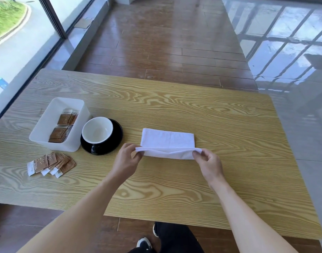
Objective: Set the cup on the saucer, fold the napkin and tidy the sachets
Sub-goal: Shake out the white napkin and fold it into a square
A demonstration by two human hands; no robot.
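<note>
A white napkin [167, 141] lies in the middle of the wooden table, folded into a long strip. My left hand [128, 157] pinches its near left corner and my right hand [208, 161] pinches its near right corner, lifting the near edge a little. To the left, a cup [97, 131], black outside and white inside, stands on a black saucer [116, 136]. Several brown and white sachets [50, 164] lie fanned out on the table near the left front. More sachets [63, 126] sit inside a white plastic bin [47, 121].
The table [229, 170] has wood grain and ends close to my body at the front. Beyond it is a brown plank floor [165, 42], with a glass wall on the left and glossy tiles on the right. My legs and shoes show under the front edge.
</note>
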